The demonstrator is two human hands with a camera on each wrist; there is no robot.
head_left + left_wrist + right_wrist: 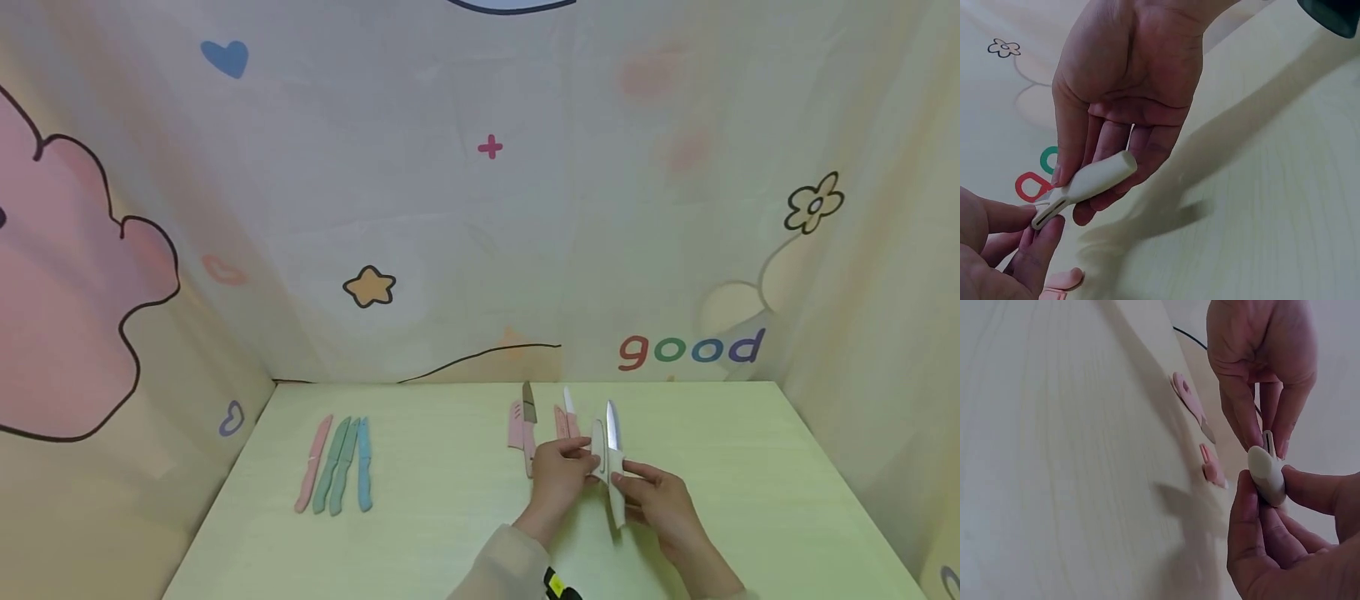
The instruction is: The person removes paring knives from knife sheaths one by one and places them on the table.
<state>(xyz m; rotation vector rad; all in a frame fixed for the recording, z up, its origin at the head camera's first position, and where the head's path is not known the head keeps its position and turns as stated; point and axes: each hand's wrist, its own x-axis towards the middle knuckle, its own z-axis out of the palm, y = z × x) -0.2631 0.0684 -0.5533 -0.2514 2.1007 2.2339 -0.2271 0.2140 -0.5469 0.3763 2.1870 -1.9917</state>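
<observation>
My left hand [562, 479] pinches a white knife sheath [598, 437] between thumb and fingers. Beside it, my right hand [663, 504] holds a paring knife by its white handle [617, 498], the bare silver blade [612, 423] pointing to the back wall. Sheath and knife run side by side, close together above the table. In the left wrist view the slotted end of the sheath [1047, 214] sits against the knife handle [1104, 174]. The right wrist view shows the handle's rounded end [1262, 464], with the sheath [1268, 440] just behind it.
Behind my left hand lie a pink knife with a grey blade [529, 408] beside a pink sheath [516, 427], and a pink knife with a white blade [570, 404] beside another sheath [560, 421]. At left lie a pink knife [312, 467], two green knives [339, 467] and a blue knife [364, 467].
</observation>
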